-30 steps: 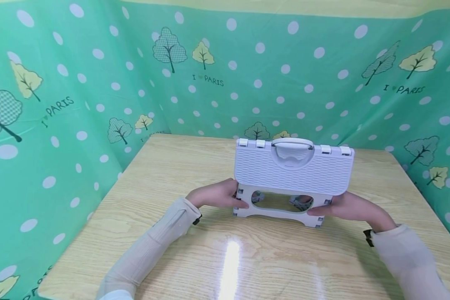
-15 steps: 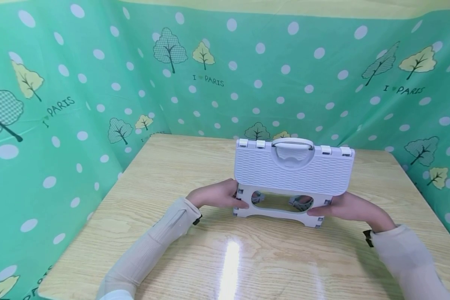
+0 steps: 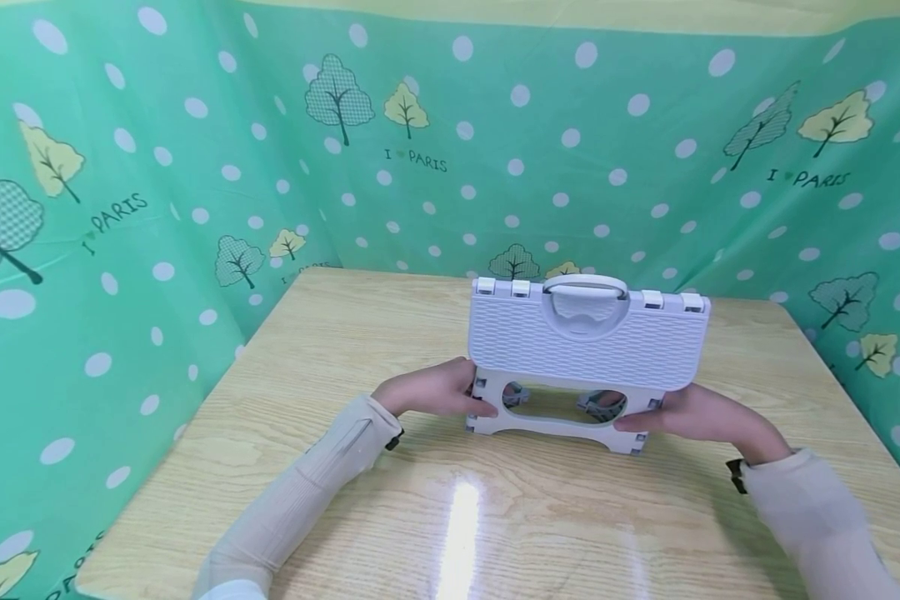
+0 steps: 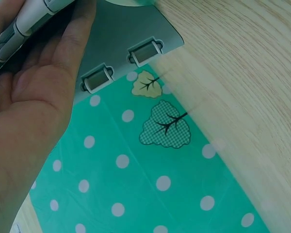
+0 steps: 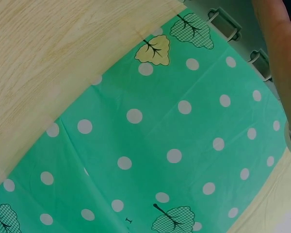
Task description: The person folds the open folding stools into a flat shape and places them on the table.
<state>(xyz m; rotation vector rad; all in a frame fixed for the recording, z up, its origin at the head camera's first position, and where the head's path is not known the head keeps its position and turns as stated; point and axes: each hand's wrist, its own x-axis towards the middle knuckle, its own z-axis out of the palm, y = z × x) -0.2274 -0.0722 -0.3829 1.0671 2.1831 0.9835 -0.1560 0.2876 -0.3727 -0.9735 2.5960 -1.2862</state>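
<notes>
A white folding stool (image 3: 585, 346) with a woven-texture top and a carry handle stands partly folded on the table, its top panel slanting toward the camera. The left hand (image 3: 438, 388) grips its left side, thumb on the front leg panel and fingers behind. On the other side the right hand (image 3: 693, 413) grips the leg panel, thumb on the front near the oval opening. In the left wrist view the palm (image 4: 34, 97) lies along the stool's leg edge, with a grey panel (image 4: 121, 43) beyond. The right wrist view shows part of the hand (image 5: 283, 53) beside a grey panel (image 5: 237, 14).
The stool stands on a light wooden table (image 3: 330, 333), whose surface shows a bright light reflection near the front. A green dotted cloth (image 3: 570, 108) with printed trees hangs behind the table and along its left and right sides.
</notes>
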